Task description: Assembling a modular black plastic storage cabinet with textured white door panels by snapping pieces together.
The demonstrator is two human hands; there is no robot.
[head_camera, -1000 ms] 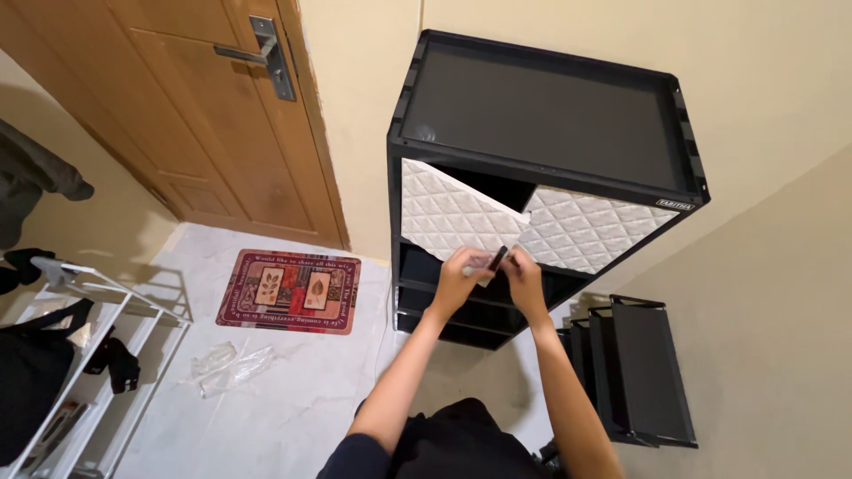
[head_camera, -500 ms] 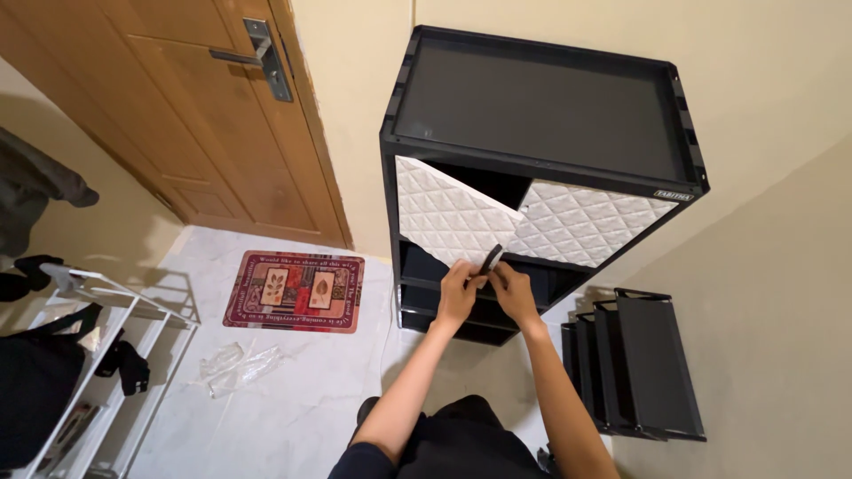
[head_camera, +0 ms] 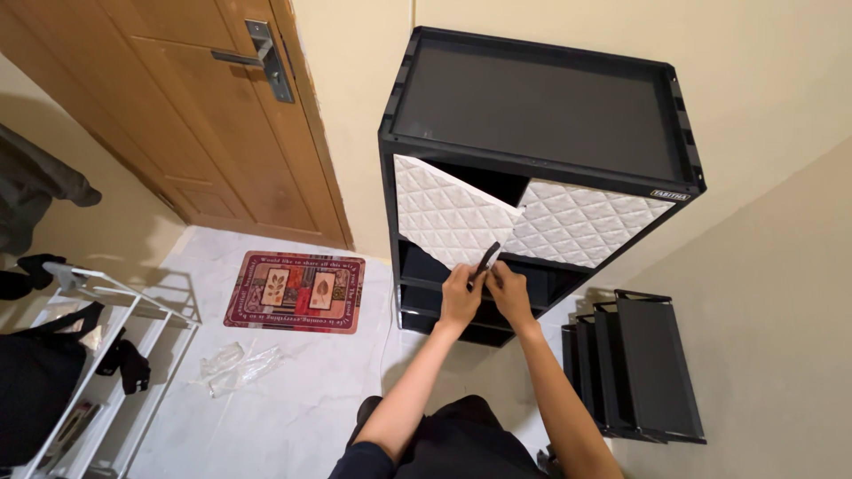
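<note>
A tall black cabinet [head_camera: 532, 98] stands against the cream wall, seen from above. Two white quilted panels hang at its front: the left panel [head_camera: 448, 217] and the right panel [head_camera: 586, 226]. My left hand [head_camera: 461, 297] and my right hand [head_camera: 508, 288] meet just below the panels' lower corners. Between them they pinch a small dark flat strip [head_camera: 488, 257] that points up toward the left panel's lower right corner. Below the hands the cabinet's dark open shelves [head_camera: 426, 266] show.
Several black trays [head_camera: 639, 364] lean against the wall at the right. A red patterned mat [head_camera: 297, 291] lies before the wooden door [head_camera: 213, 115]. Crumpled clear plastic [head_camera: 235, 364] is on the pale tile floor. A white wire rack [head_camera: 98, 355] with dark bags stands at the left.
Both hands have stayed together at the cabinet front, drifting slightly lower; the dark strip now points up between them. The view has shifted a little.
</note>
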